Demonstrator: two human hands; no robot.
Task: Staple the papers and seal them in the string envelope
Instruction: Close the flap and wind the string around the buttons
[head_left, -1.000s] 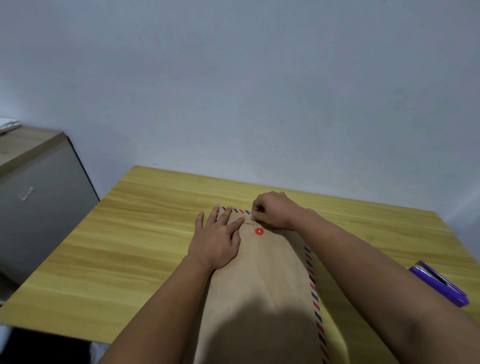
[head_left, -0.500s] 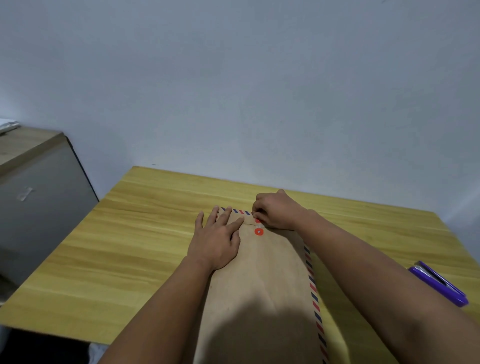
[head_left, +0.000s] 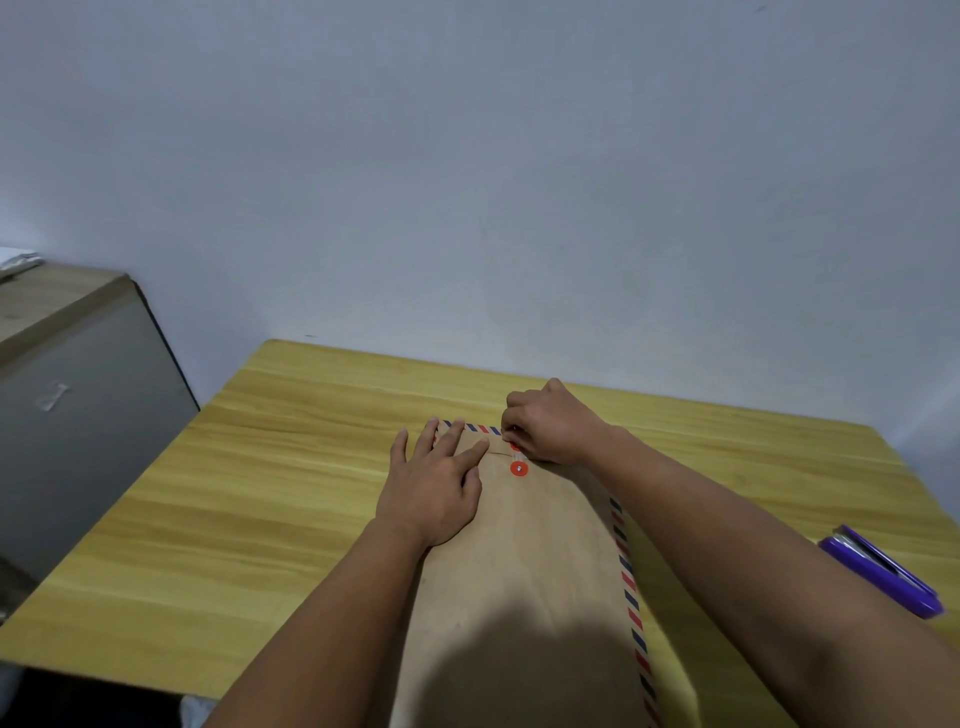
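Observation:
A brown string envelope with red and blue striped edges lies lengthwise on the wooden table. Its flap is folded down at the far end. A red button shows on the body, and a second red button sits just above it, half hidden by my fingers. My left hand presses flat on the envelope's upper left, fingers spread. My right hand is at the flap, fingertips pinched on the thin string by the upper button. No papers are visible.
A purple stapler lies on the table at the right, beyond my right forearm. A grey cabinet with a wooden top stands to the left of the table. A plain wall rises behind the table's far edge.
My right hand has shifted slightly up and right at the flap, working around the buttons. My left hand stays pressed in the same place.

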